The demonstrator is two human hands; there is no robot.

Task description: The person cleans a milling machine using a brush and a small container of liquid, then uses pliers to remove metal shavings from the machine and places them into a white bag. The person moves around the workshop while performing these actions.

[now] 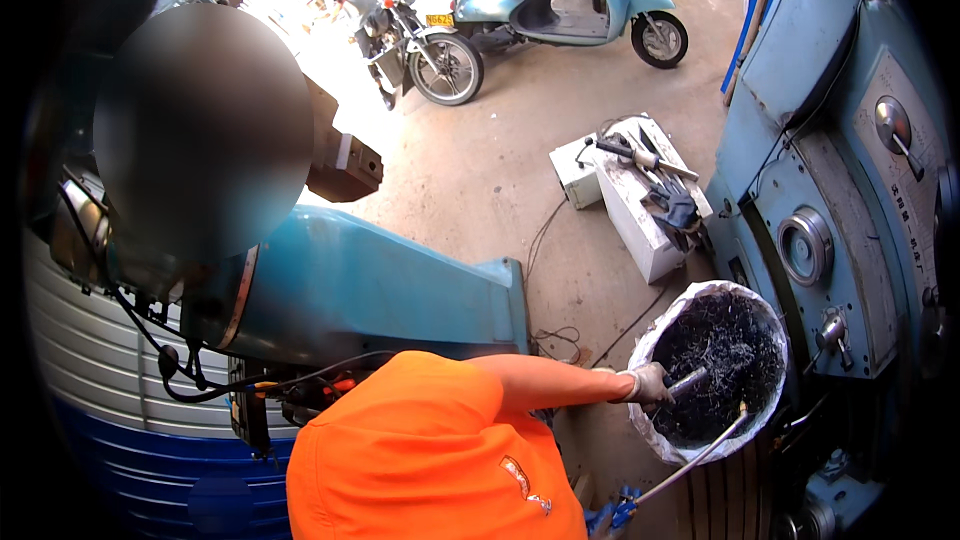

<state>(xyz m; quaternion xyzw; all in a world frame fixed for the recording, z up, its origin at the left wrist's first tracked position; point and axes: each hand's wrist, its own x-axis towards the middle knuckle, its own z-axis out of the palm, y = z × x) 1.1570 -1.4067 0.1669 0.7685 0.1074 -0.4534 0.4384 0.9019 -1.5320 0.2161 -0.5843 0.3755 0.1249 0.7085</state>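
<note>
Tan floor (pixel 480 160) runs back to a motorcycle (pixel 440 65) and a light-blue scooter (pixel 560 10), with a blue machine (pixel 800 70) standing at the right. My gloved left hand (pixel 647 384) is closed around one end of a metal rod (pixel 688 381), whose other end is over dark shavings (pixel 725 340) inside a white-rimmed bin (pixel 645 422). From below, a blue gun (pixel 625 510) sends its long thin tube (pixel 690 466) across the rim. My right hand (pixel 606 531) is by the gun, too hidden for me to tell how its fingers stand. Beyond the bin, dark gloves (pixel 677 208) lie on a white box (pixel 632 215).
</note>
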